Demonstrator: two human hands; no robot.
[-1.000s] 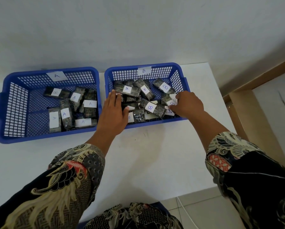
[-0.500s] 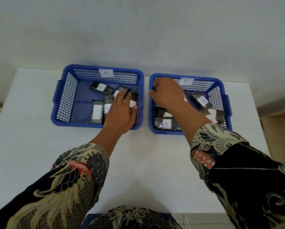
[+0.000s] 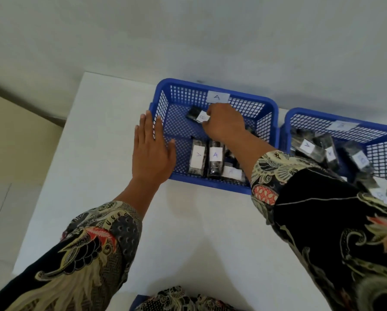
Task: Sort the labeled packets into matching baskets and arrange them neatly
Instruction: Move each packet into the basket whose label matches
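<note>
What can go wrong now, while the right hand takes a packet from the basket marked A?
1. The right hand pinches a packet whose blurred label may read B; misread, it could stay missorted in basket A.
2. The right sleeve lies over that basket's front packets and may drag them askew.
3. The left hand only rests flat on the rim, so the basket may slide.
</note>
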